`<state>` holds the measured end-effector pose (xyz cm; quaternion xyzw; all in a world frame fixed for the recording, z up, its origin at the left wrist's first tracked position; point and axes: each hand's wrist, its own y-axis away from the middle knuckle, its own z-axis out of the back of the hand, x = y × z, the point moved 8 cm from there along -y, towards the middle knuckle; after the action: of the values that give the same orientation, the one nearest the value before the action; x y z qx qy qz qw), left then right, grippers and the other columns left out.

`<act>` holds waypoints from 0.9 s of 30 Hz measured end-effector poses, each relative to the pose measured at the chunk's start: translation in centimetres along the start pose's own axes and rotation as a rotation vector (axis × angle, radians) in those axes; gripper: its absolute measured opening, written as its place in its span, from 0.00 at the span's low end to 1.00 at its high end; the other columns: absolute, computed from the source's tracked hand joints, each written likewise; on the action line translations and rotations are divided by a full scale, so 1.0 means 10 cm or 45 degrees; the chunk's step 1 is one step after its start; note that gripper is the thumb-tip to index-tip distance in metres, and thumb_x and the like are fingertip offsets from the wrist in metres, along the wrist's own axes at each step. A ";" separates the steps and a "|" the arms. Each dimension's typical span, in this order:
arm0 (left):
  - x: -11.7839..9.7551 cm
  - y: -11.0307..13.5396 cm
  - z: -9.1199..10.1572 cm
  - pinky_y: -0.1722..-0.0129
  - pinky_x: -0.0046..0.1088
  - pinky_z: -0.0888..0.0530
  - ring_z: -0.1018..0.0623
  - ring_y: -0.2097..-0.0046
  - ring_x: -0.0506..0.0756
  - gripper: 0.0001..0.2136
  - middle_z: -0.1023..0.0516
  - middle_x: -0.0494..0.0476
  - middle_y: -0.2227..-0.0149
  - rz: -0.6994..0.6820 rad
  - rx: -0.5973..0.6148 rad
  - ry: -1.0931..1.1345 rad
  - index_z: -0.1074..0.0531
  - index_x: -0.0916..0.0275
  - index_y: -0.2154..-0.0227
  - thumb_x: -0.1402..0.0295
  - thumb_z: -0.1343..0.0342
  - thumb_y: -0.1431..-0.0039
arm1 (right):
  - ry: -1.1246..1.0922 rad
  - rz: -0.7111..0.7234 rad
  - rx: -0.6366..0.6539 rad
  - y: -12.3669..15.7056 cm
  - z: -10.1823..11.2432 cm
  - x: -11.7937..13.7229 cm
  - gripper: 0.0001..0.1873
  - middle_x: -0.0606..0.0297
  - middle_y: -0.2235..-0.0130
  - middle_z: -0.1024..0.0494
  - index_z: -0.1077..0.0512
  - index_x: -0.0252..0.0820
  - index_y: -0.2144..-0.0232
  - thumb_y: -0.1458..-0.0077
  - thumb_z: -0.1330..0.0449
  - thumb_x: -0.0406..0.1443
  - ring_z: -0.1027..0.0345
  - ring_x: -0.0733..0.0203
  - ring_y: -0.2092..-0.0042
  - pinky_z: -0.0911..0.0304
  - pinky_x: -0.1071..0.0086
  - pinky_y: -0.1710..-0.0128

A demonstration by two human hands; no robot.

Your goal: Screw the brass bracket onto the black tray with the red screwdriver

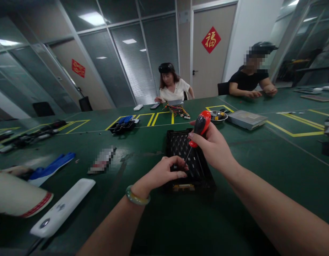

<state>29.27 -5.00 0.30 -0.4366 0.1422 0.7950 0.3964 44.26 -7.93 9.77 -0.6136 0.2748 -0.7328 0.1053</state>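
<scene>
A: Please, what kind of place is this?
B: I think it is a workshop for electronic work, inside an office building.
A: Why do you think so?
B: The long green bench [159, 227] has yellow lines [295, 134] that divide it into areas. On it lie coloured wires [176, 110], a metal bowl [218, 116] with small parts, and there is a screwdriver [200, 128] in use.
A: And why an office building?
B: The glass walls [132, 64] have blinds, the ceiling has flat lights [92, 18], and the door [209, 78] carries a red paper sign [211, 40]. Also one person [171, 83] and another person [249, 76] sit at the bench.
</scene>
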 end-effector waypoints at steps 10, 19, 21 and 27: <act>0.14 -0.05 -0.02 0.52 0.33 0.26 0.20 0.56 0.55 0.10 0.19 0.54 0.59 0.111 -0.051 0.240 0.27 0.61 0.60 0.63 0.40 0.41 | 0.323 0.093 -0.034 0.01 0.08 0.17 0.15 0.63 0.60 0.24 0.33 0.45 0.53 0.43 0.42 0.36 0.31 0.54 0.59 0.38 0.60 0.58; 0.02 -0.04 0.05 0.50 0.35 0.31 0.23 0.55 0.57 0.06 0.19 0.50 0.61 0.161 -0.076 -0.275 0.22 0.57 0.65 0.62 0.40 0.42 | 0.922 -0.020 0.296 0.05 -0.10 0.00 0.10 0.62 0.68 0.24 0.33 0.43 0.61 0.48 0.42 0.37 0.33 0.55 0.68 0.46 0.65 0.70; -0.07 -0.02 -0.03 0.48 0.37 0.34 0.24 0.54 0.57 0.06 0.19 0.49 0.61 0.141 -0.017 -0.348 0.21 0.55 0.64 0.63 0.43 0.39 | 0.936 -0.033 0.337 0.06 -0.13 -0.07 0.10 0.62 0.68 0.24 0.33 0.43 0.62 0.48 0.42 0.38 0.33 0.54 0.68 0.46 0.65 0.71; -0.24 0.00 -0.27 0.46 0.44 0.41 0.31 0.49 0.60 0.08 0.25 0.50 0.55 0.151 0.107 -0.572 0.20 0.48 0.64 0.59 0.44 0.38 | 0.938 -0.015 0.349 0.06 -0.14 -0.11 0.09 0.63 0.69 0.25 0.34 0.43 0.62 0.48 0.42 0.38 0.33 0.55 0.68 0.46 0.65 0.71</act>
<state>31.58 -7.83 0.66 -0.2225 0.1087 0.8875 0.3886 43.08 -7.49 8.38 -0.2911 0.1901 -0.9345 0.0764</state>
